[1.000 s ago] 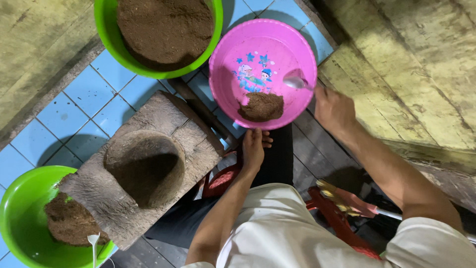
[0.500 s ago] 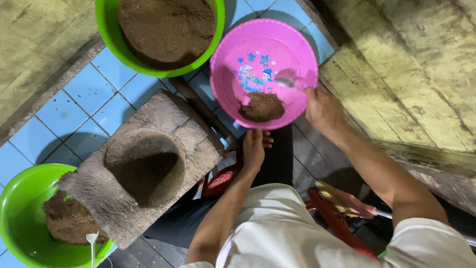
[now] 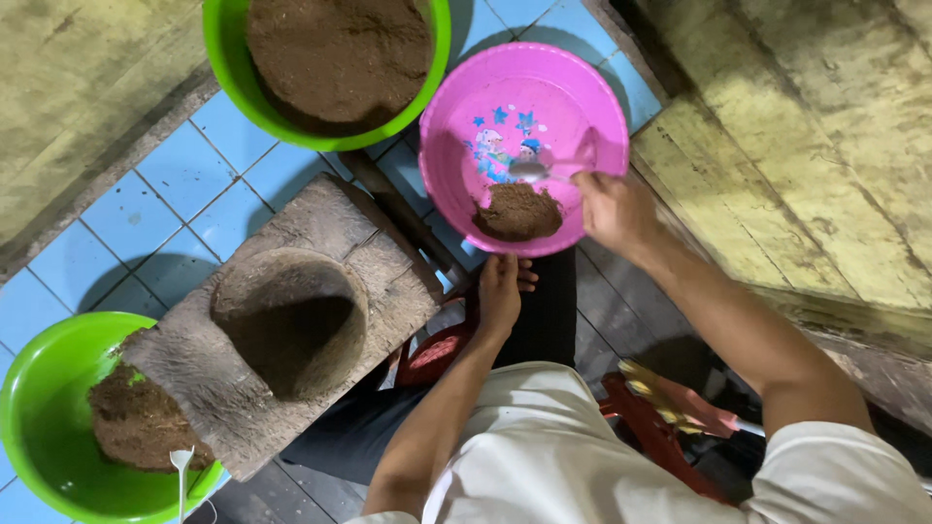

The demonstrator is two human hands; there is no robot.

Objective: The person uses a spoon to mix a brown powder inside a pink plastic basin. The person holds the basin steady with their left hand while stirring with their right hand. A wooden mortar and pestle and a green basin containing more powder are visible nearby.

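two hands work the pink bowl point(image 3: 524, 107): my right hand point(image 3: 612, 209) pinches a metal spoon point(image 3: 532, 171) by its handle just above the brown lump point(image 3: 519, 212), while my left hand point(image 3: 500, 291) rests with fingers spread loose at the near rim, gripping nothing. i judge the lump soft and crumbly, the plastic bowl light and prone to sliding, best steadied at the rim.

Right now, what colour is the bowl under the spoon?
Pink bowl, with a cartoon print inside; head view.
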